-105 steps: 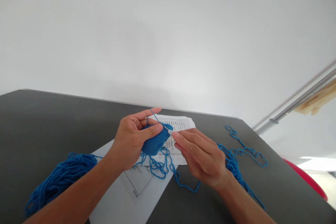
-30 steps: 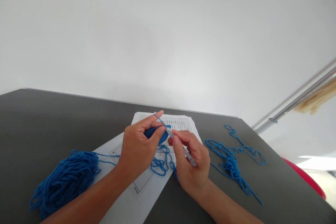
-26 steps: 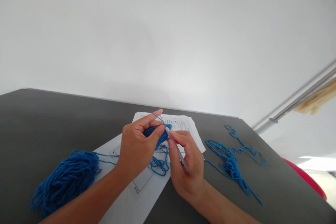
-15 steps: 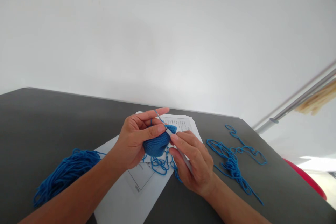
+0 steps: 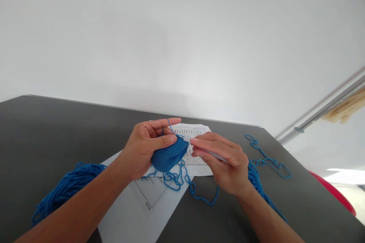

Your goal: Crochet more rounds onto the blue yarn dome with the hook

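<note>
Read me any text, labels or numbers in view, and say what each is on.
Upper printed sheet: rows of print, too small to read.
Lower printed sheet: short label by the frame corner, blurred, unreadable.
Blue crochet piece, crochet hook: no text.

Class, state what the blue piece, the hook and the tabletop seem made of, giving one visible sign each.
Blue piece: matte yarn, ribbed stitch rows. Hook: pale, smooth, probably plastic or metal. Tabletop: dark grey, matte, possibly laminate.
</note>
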Motion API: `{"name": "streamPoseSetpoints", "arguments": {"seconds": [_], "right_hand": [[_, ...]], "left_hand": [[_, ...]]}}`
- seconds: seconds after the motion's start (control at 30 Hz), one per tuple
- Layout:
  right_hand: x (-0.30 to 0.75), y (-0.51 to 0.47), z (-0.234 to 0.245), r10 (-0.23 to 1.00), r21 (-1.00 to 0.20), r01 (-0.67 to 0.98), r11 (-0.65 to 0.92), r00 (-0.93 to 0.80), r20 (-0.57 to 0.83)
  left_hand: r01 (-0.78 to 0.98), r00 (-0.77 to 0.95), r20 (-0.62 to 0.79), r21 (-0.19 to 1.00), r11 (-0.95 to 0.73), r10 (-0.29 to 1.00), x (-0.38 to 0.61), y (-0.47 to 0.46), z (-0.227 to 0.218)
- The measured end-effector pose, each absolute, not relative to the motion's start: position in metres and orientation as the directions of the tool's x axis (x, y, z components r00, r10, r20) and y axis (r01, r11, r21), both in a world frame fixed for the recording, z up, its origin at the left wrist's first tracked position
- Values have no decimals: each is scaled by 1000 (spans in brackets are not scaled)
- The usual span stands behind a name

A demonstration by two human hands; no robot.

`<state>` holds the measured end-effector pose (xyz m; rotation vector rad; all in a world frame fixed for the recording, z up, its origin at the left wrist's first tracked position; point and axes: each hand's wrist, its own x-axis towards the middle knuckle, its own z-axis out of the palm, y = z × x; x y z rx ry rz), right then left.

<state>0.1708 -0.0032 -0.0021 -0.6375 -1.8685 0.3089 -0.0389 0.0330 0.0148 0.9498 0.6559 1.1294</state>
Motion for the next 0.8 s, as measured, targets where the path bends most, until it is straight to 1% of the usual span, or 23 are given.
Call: {"name": "streamPoseSetpoints", "arguments": {"seconds": [0.17, 0.33, 0.6, 0.7, 0.8], "right_hand": [[177, -2, 1, 551, -492, 254, 833, -298, 780], [183, -3, 3, 555, -499, 244, 831, -317, 769], [187, -3, 7, 555, -490, 263, 831, -329, 764], [189, -2, 8, 545, -469, 283, 837, -355, 759], [190, -3, 10, 515, -420, 304, 855, -400, 758]], "left_hand": [[-428, 362, 4, 889, 163, 932, -42, 35, 13], [-358, 425, -21, 915, 189, 905, -44, 37, 13], [-262, 441, -75, 942, 209, 894, -50, 41, 10], [-224, 460, -95, 950, 218, 883, -52, 42, 11], [-183, 466, -88, 964, 193, 880, -53, 45, 12]]}}
